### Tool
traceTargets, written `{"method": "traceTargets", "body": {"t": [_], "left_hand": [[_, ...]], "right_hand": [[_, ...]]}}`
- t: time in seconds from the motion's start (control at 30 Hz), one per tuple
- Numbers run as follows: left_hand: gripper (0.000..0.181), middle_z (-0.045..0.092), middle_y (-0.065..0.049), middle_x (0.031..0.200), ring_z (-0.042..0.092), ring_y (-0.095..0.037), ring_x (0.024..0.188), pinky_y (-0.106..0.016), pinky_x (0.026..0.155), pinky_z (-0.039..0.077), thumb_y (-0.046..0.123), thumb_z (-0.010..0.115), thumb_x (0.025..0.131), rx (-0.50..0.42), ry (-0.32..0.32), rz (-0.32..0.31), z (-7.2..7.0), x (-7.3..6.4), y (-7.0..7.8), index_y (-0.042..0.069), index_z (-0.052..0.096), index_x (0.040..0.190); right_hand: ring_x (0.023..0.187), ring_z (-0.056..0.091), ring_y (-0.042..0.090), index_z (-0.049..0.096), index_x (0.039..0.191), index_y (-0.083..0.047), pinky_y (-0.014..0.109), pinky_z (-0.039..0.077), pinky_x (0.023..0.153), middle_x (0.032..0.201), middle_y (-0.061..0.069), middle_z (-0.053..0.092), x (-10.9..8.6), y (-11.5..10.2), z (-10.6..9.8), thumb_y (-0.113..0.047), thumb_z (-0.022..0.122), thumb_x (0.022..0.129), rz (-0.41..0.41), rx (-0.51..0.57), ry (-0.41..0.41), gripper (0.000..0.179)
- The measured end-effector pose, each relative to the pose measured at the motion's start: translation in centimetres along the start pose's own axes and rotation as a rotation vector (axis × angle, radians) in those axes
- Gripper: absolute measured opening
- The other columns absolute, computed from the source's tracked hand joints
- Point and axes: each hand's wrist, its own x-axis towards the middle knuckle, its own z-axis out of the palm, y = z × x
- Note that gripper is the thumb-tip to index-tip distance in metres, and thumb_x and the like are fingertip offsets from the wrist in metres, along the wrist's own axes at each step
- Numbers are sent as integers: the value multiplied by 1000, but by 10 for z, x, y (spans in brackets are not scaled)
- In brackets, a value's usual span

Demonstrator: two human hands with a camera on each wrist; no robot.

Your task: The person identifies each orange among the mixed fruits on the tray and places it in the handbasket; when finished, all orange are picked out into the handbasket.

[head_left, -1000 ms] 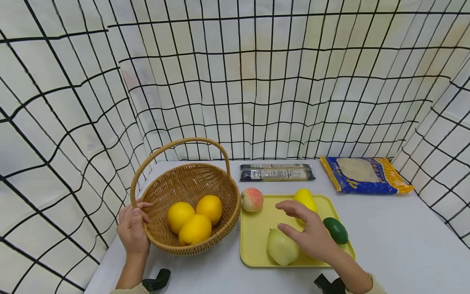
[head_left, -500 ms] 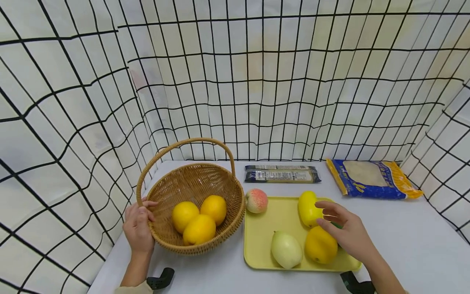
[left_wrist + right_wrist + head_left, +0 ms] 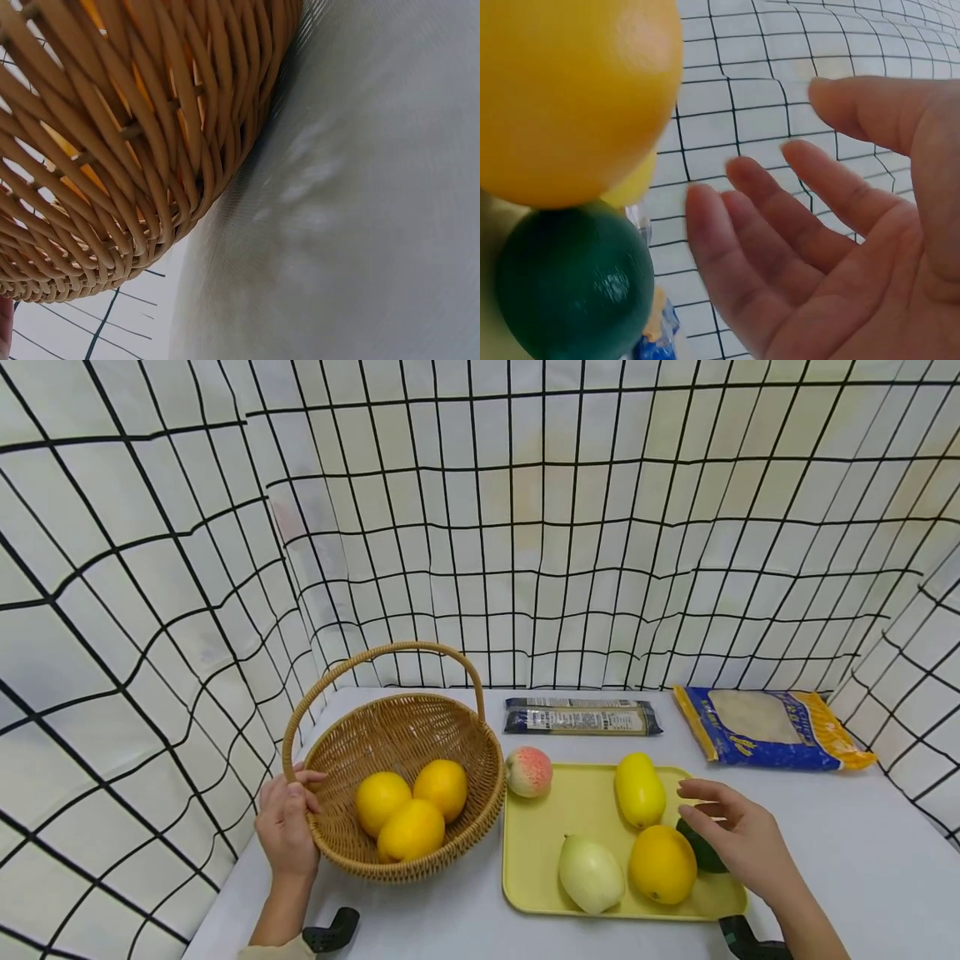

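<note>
My left hand (image 3: 287, 822) grips the left rim of the brown wicker basket (image 3: 405, 727) near the foot of its tall handle, and the basket leans toward me. Inside it lie three orange-yellow fruits (image 3: 411, 831). Loosely bent and holding nothing, my right hand (image 3: 742, 839) hovers at the right side of the yellow tray (image 3: 555, 827). It partly hides a dark green oval fruit (image 3: 699, 850); the right wrist view shows a gap between fingers (image 3: 709, 217) and that fruit. Touching the green fruit is a round orange-yellow fruit (image 3: 562, 97).
Also on the tray are a pale green pear (image 3: 591, 874) and an oblong yellow fruit (image 3: 640, 790). A peach (image 3: 529, 772) sits at its back left corner. Behind are a dark flat packet (image 3: 583, 717) and a blue-and-yellow bag (image 3: 765, 727). Gridded cloth walls (image 3: 480, 527) enclose the table.
My right hand has moved right, from above the pear to beside the dark green fruit, uncovering the yellow fruits. My left hand keeps its hold on the basket. The head view has shifted slightly.
</note>
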Motion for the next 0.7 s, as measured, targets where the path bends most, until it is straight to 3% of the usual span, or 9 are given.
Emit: {"method": "traceTargets", "body": {"t": [0.2,0.33,0.47,0.7], "left_hand": [[44,67,-16,80,53,-29,104,-28,101,29,2,39,93,15,7,-10,-3,-4,-22,-4,46,51],[44,68,-11,81,52,-29,105,-28,102,29,2,39,93,20,4,-30,-4,-5,-25,-3,46,51],[43,68,-10,81,51,-31,106,-28,101,29,3,39,93,20,-2,-37,-3,-3,-14,-4,46,52],[42,67,-14,80,50,-34,103,-27,100,29,2,39,93,15,-7,-30,2,1,10,-6,45,52]], "right_hand": [[97,67,22,54,133,-4,30,57,72,119,17,65,-4,4,-7,-32,60,96,69,153,-127,47],[97,66,23,53,134,-2,32,57,71,123,19,62,-4,7,-8,-25,62,96,75,181,-194,46],[96,65,20,54,132,-1,30,56,74,124,18,61,-3,10,-8,-21,64,93,57,172,-267,45],[101,64,21,59,128,-6,22,51,81,124,10,63,-2,14,0,-33,73,85,-10,94,-344,53]]}}
